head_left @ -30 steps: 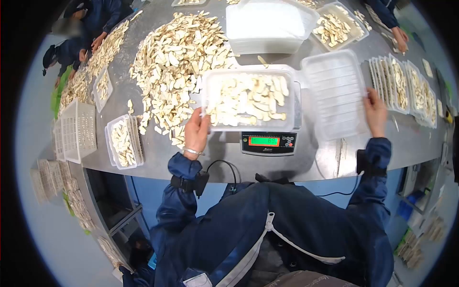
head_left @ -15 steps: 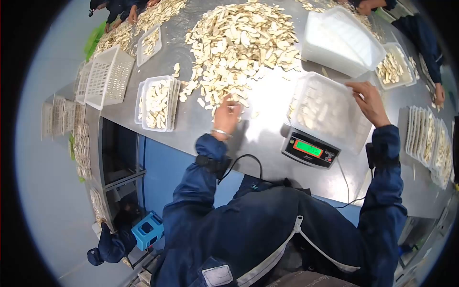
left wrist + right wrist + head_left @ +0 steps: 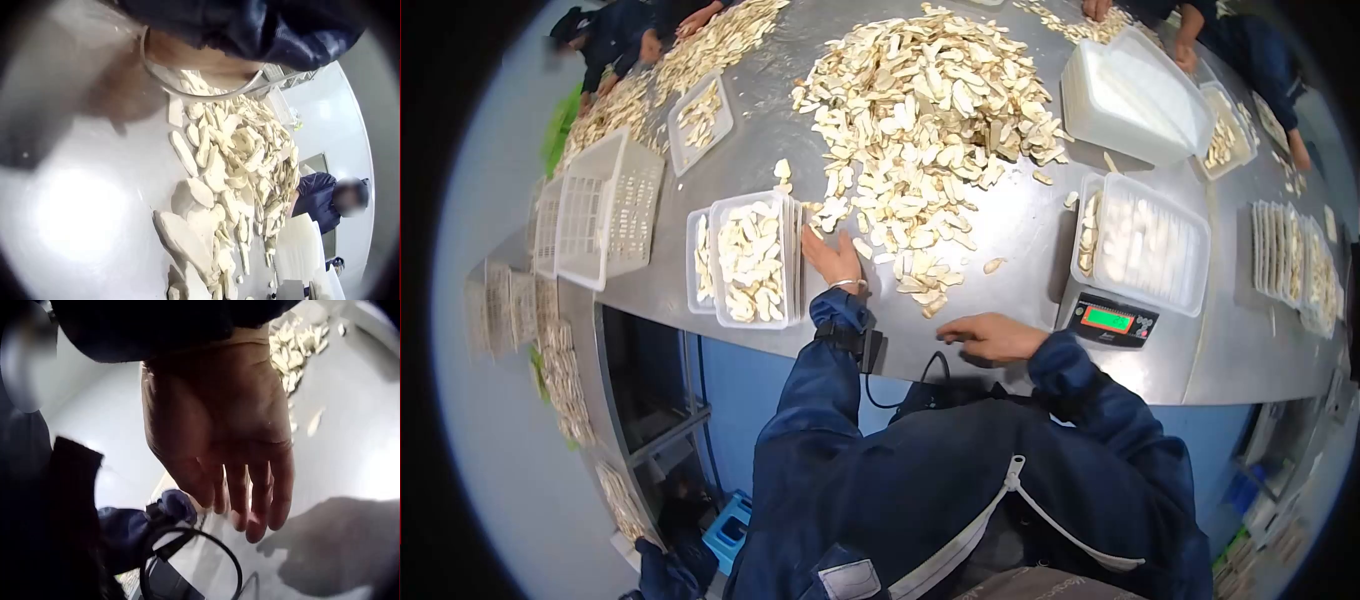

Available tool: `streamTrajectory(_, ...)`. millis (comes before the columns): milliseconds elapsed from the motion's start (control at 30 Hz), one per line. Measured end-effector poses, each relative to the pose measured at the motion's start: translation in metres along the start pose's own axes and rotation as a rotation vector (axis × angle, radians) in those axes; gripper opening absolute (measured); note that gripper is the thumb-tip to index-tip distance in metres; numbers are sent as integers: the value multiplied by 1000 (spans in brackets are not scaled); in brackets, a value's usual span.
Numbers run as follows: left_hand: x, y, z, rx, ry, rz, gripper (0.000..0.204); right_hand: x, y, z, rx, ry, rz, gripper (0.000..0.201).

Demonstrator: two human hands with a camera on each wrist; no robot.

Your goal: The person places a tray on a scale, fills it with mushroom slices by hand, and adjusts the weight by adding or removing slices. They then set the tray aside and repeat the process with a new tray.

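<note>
In the head view the left hand lies on the table at the near edge of the pile of pale slices, fingers extended beside the stacked trays of slices. The right hand is over the table near its front edge, palm down and holding nothing; the right wrist view shows its palm with relaxed fingers. On the scale sits a filled tray with a translucent tray over it. Only the wrist part of the left hand shows in the left wrist view.
White perforated baskets stand at the left. A stack of empty trays is at the back right, and filled trays stand upright at the right. Other people's hands work at the far edges. A black cable hangs by the front edge.
The right hand has left the tray on the scale and moved left to the table's front. The left hand, earlier on the tray's left side, has moved left to beside the stacked trays.
</note>
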State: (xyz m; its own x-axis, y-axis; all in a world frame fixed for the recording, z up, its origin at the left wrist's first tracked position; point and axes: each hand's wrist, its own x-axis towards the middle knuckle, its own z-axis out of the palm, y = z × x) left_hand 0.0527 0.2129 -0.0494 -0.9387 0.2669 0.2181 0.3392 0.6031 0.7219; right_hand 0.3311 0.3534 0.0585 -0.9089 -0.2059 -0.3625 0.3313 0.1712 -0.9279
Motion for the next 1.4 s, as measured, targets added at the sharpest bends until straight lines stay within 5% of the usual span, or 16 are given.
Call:
streamTrajectory(100,14,29,14,-134,-66,85,74,42,-8,18,-77,48,51,52)
streamTrajectory(300,37,93,29,-531,-474,221,85,96,1,-49,-125,730,-252,55)
streamTrajectory(367,47,105,2,-259,-474,340,98,80,-13,-68,-217,945,-246,55)
streamTrajectory(500,51,95,-30,223,-683,369,123,59,1,-58,-386,1221,115,72)
streamTrajectory(633,49,97,-18,181,-834,163,132,70,14,-56,-583,1203,280,85)
streamTrajectory(800,71,94,28,43,-654,403,135,107,11,-87,-599,1235,234,86)
streamTrajectory(900,86,114,39,-25,-665,374,132,131,14,-103,-533,1320,75,86)
streamTrajectory(1033,98,109,59,-422,-697,403,127,152,9,-118,-178,1335,-128,86)
streamTrajectory(1133,90,125,58,-876,-934,4,121,158,6,-125,-9,1295,-170,86)
streamTrajectory(1300,101,129,56,-957,-918,-41,119,160,6,-137,582,1174,-327,82)
streamTrajectory(1400,109,118,75,-917,-901,53,115,160,6,-144,431,1150,-256,80)
